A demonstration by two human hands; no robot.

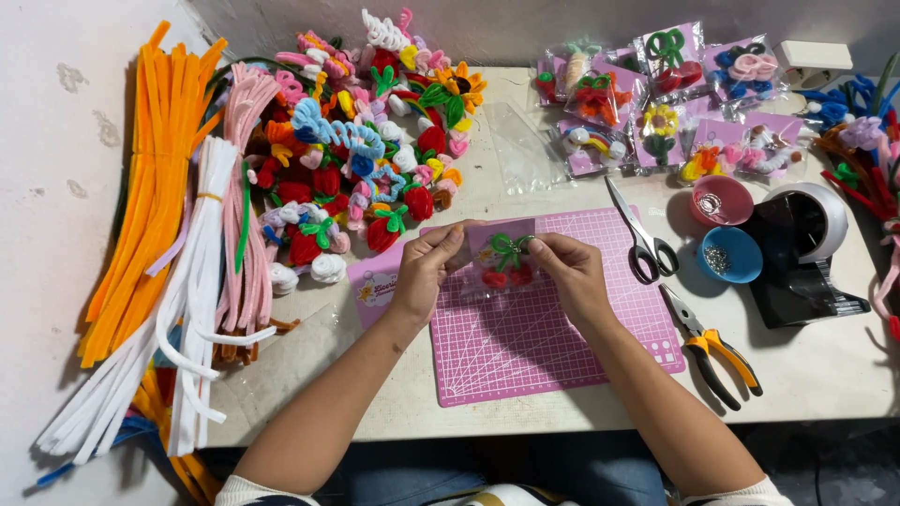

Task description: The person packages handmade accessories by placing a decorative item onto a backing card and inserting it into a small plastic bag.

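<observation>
— What are the fingers doing?
— Left hand (424, 272) and right hand (574, 272) each pinch an edge of a small clear packet (499, 262) with a red and green cherry charm inside, held just above the pink cutting mat (544, 351).
— And the other packages?
— Finished packets with pink backing cards (675, 103) lie at the table's far right; one empty clear bag (520, 145) sits beside the heap of pipe-cleaner charms (366, 150).

Both hands, left hand (427, 267) and right hand (574, 270), held a small clear packet (499, 262) above the pink cutting mat (544, 347); scissors (642, 239) lay at the mat's right edge.
</observation>
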